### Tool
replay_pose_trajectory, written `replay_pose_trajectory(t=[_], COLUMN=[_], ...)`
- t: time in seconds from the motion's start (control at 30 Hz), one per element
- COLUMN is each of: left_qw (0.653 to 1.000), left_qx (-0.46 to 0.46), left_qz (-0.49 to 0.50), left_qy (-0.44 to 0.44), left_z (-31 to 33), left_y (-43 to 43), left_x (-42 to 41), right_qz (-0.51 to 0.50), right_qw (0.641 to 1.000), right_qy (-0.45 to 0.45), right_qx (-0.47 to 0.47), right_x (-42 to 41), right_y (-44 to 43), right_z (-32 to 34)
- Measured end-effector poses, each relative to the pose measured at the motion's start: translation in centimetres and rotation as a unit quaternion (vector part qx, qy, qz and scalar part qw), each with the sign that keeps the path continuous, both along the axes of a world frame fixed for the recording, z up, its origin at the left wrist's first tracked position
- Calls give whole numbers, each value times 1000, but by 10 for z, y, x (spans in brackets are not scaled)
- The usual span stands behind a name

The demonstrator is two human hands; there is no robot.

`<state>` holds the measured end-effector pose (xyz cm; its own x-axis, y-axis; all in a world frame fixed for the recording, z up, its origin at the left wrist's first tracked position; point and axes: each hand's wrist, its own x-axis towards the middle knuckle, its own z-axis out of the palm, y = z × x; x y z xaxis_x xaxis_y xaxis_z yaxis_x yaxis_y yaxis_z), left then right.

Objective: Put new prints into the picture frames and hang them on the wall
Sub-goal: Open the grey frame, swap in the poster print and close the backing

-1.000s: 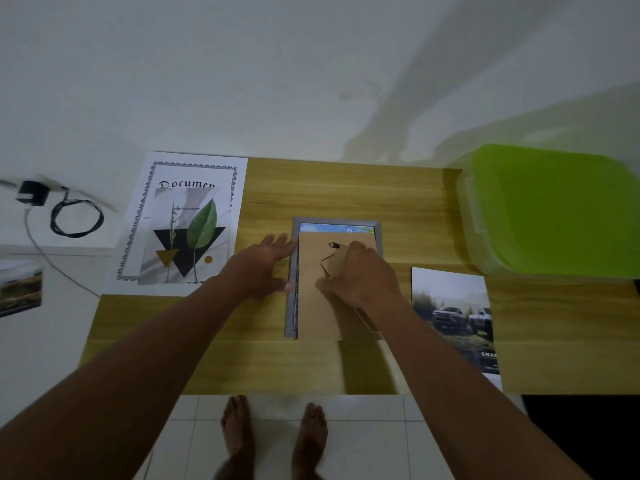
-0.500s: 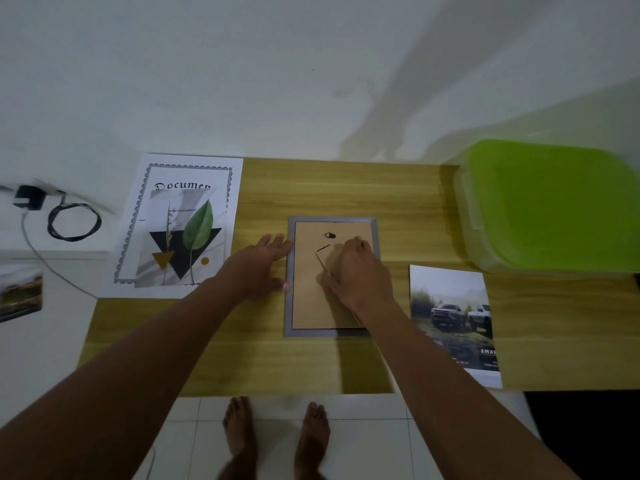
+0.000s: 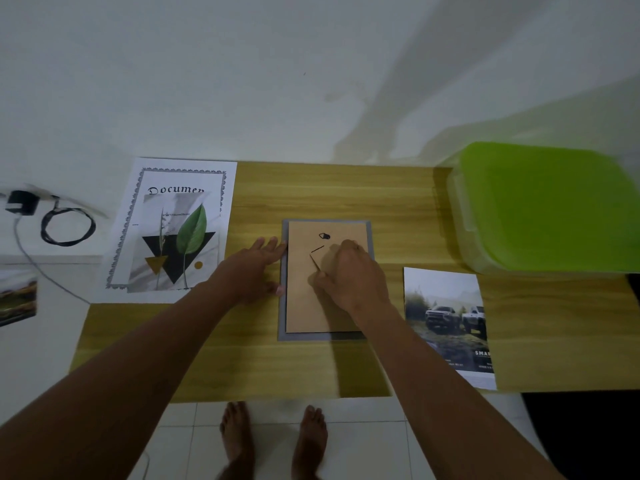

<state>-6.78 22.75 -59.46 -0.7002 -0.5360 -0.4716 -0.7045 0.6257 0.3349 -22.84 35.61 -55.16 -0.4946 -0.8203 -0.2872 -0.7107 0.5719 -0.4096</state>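
A grey picture frame (image 3: 282, 327) lies face down in the middle of the wooden table (image 3: 332, 192). Its brown backing board (image 3: 304, 306) sits flat inside it, with a small black hanger near the top. My right hand (image 3: 349, 275) rests palm down on the board, fingers spread, thumb near the stand flap. My left hand (image 3: 249, 268) lies flat against the frame's left edge, fingers apart. A leaf print (image 3: 176, 244) lies on a document sheet (image 3: 214, 178) at the left. A truck print (image 3: 446, 320) lies at the right.
A green-lidded plastic box (image 3: 547, 206) fills the table's far right corner. A black charger and coiled cable (image 3: 65, 226) lie on a white ledge at the left, by another photo (image 3: 17, 299). The white wall rises behind the table. My bare feet stand on floor tiles below.
The backing board slid up and dropped flat into the frame, covering the blue print strip that showed at the top. My right hand pressed down on it; my left hand stayed at the frame's edge.
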Motion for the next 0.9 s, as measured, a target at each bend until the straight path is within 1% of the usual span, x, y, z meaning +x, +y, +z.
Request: replay_pose_trajectory(t=[0.1, 0.27, 0.43, 0.53, 0.6, 0.73, 0.9], left_qw=[1000, 1000, 1000, 1000, 1000, 1000, 1000], left_qx=[0, 4, 2, 2, 6, 9, 13], left_qz=[3, 3, 4, 1, 3, 5, 7], left_qy=[1, 14, 23, 16, 19, 24, 28], left_z=[-1, 0, -1, 0, 1, 0, -3], left_y=[0, 0, -1, -1, -1, -1, -2], left_x=[1, 1, 3, 2, 3, 3, 4], right_qz=[-7, -16, 2, -5, -6, 5, 4], right_qw=[1000, 999, 999, 999, 999, 996, 997], right_qy=[-12, -37, -34, -37, -38, -35, -29], right_qx=[-6, 12, 25, 17, 30, 77, 69], right_x=[-1, -2, -1, -3, -4, 0, 8], right_y=[-1, -5, -9, -13, -14, -7, 1], right_z=[2, 7, 15, 23, 27, 18, 4])
